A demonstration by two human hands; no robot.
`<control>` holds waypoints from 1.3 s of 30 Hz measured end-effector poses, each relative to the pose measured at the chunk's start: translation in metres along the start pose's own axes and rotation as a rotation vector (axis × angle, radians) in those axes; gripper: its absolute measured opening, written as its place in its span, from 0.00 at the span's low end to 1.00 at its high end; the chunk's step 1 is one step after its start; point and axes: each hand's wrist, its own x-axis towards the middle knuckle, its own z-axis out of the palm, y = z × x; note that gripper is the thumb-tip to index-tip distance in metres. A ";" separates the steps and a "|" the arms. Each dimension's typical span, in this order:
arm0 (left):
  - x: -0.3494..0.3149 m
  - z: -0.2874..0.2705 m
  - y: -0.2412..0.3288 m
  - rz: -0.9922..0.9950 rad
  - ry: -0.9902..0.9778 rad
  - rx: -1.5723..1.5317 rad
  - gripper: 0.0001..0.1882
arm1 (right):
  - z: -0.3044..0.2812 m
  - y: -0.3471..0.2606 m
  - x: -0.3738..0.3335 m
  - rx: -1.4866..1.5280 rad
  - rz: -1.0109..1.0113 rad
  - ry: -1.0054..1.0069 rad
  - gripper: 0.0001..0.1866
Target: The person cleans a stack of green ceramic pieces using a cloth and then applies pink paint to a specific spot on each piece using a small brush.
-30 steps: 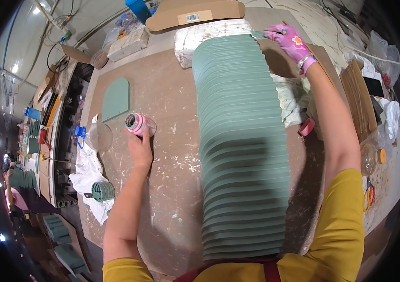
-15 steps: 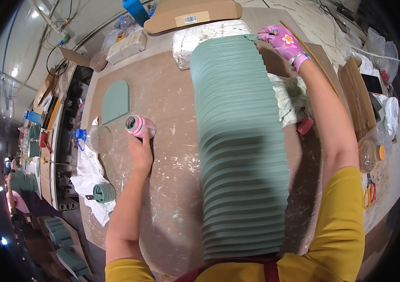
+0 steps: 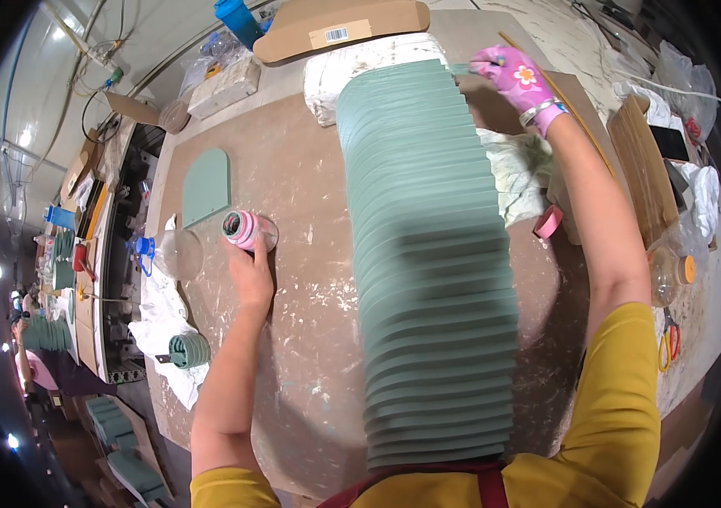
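Note:
My left hand (image 3: 250,269) is wrapped round a small pink jar (image 3: 244,230) with a threaded, uncapped neck and dark green residue inside. My right hand (image 3: 520,83), in a pink flowered glove, pinches a thin tool with a greenish tip (image 3: 460,69), brush-like but too small to be sure. That tip is at the far right corner of a long row of overlapping grey-green sheets (image 3: 428,212), which runs from near my body to the far side. The row's far end rests against a white wrapped block (image 3: 322,80).
A single round-topped green piece (image 3: 206,182) lies left of the row. Nearby are a clear jug with a blue cap (image 3: 178,254), a green coiled roll (image 3: 189,350) on white cloth, a crumpled cloth (image 3: 509,173), pink tape (image 3: 548,222) and scissors (image 3: 670,341).
My right hand has drawn slightly right, pulling the tool's tip off the top sheet's surface toward its corner edge. My left hand keeps hold of the jar; the view has shifted a little.

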 end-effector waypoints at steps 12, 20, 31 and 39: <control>0.001 0.001 -0.003 0.025 0.001 -0.044 0.33 | -0.004 0.007 -0.003 -0.033 0.057 0.053 0.17; 0.001 -0.001 0.002 0.070 0.027 -0.040 0.30 | -0.005 -0.031 -0.019 -0.105 -0.354 -0.029 0.13; 0.001 -0.003 0.008 0.005 -0.027 -0.060 0.32 | -0.017 -0.029 -0.023 -0.005 -0.111 0.000 0.14; 0.000 0.000 0.006 0.037 0.000 -0.093 0.32 | -0.025 -0.014 -0.041 0.062 0.244 0.009 0.13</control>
